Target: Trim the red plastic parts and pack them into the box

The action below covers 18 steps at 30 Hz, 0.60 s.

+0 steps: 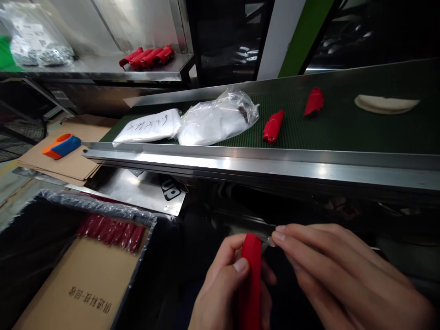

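A long red plastic piece (252, 275) stands roughly upright in my left hand (222, 284), whose thumb and fingers close round it. My right hand (330, 270) is beside it on the right, its fingers pinched on a small thin blade-like tool (267, 239). The tool's tip meets the upper right edge of the red piece. Beyond my hands, two more red pieces (273, 126) (314, 101) lie apart on the green belt.
The metal rail (240, 165) edges the belt, which carries plastic-wrapped white packs (213, 121) and a cream curved piece (387, 104). At left are a box (99, 275) with wrapped red pieces, cardboard (74, 165) and a shelf (99, 66) with red parts.
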Each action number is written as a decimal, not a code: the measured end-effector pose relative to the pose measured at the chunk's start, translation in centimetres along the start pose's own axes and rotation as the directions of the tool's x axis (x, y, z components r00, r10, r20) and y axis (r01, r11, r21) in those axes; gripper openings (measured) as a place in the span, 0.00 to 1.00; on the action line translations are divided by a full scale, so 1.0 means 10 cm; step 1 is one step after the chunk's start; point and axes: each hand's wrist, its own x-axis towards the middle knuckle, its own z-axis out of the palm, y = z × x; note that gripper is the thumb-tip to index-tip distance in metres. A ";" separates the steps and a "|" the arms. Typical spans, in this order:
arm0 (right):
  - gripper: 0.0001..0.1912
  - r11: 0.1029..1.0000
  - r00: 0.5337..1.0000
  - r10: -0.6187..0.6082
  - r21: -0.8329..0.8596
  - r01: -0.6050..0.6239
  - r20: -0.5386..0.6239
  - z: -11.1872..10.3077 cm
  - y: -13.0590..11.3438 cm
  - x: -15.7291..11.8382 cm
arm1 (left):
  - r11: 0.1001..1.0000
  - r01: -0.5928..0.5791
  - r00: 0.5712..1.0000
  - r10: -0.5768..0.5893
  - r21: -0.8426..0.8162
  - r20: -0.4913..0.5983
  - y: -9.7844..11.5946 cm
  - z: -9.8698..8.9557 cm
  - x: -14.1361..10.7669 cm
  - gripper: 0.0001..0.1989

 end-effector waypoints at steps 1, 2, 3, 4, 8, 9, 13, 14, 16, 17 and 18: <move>0.22 1.000 1.000 0.000 0.001 0.000 -0.002 0.00 0.00 0.00 | 1.000 0.001 1.000 -0.001 0.000 -0.002 0.00 0.00 0.00 0.12; 0.22 1.000 1.000 0.000 0.005 0.000 -0.003 0.00 0.00 -0.01 | 1.000 0.000 1.000 0.000 0.001 -0.004 0.00 0.01 0.00 0.13; 0.21 1.000 1.000 -0.001 0.008 0.001 -0.004 0.00 0.00 -0.01 | 1.000 0.000 1.000 0.000 0.004 -0.005 0.01 0.01 -0.01 0.13; 0.20 1.000 1.000 0.000 0.007 0.000 -0.012 0.00 0.00 -0.01 | 1.000 0.001 1.000 -0.001 0.009 -0.005 0.01 0.01 -0.01 0.13; 0.17 1.000 0.999 -0.019 0.003 0.019 -0.044 0.01 -0.02 0.00 | 0.999 0.019 0.999 -0.018 0.030 -0.027 0.02 0.02 0.00 0.13; 0.17 1.000 0.998 -0.028 0.006 0.028 -0.047 0.02 -0.02 0.01 | 0.999 0.026 0.999 -0.025 0.030 -0.033 0.03 0.02 0.00 0.13; 0.19 0.999 0.999 -0.030 0.020 0.030 -0.019 0.05 -0.06 0.01 | 0.998 0.054 0.998 -0.053 0.013 -0.043 0.08 0.05 0.00 0.13; 0.20 0.999 0.999 -0.033 0.014 0.033 -0.022 0.06 -0.08 0.00 | 0.998 0.060 0.997 -0.059 0.005 -0.052 0.09 0.06 0.00 0.13; 0.20 0.999 0.999 -0.033 0.007 0.034 -0.026 0.07 -0.12 -0.05 | 0.999 0.046 0.995 -0.047 -0.010 -0.089 0.13 0.09 0.01 0.12; 0.20 1.000 1.000 -0.024 0.018 0.024 -0.018 0.07 -0.14 -0.08 | 0.999 0.029 0.995 -0.031 -0.013 -0.098 0.14 0.09 0.02 0.12; 0.20 0.999 1.000 -0.010 0.037 0.010 0.006 0.07 -0.16 -0.11 | 1.000 0.009 0.994 -0.011 -0.013 -0.106 0.16 0.10 0.02 0.12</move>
